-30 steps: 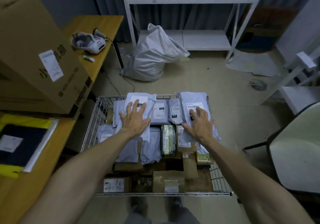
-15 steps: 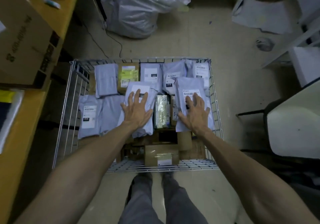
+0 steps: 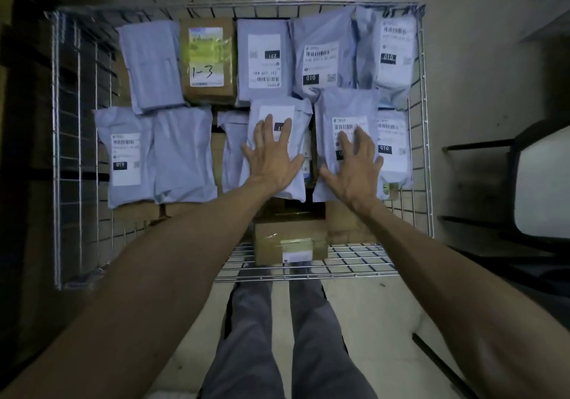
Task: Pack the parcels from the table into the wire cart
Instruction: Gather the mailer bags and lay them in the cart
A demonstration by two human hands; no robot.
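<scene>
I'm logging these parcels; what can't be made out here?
Head view: left hand hides part of the label on the centre mailer.
Head view: right hand hides part of the label on the neighbouring mailer.
Head view: most label print is too small and blurred.
Head view: lower brown boxes lie mostly hidden under mailers.

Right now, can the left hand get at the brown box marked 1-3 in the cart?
Probably yes. The brown box lies uncovered in the back row, just beyond the left hand, which rests flat on a grey parcel, holding nothing.
</scene>
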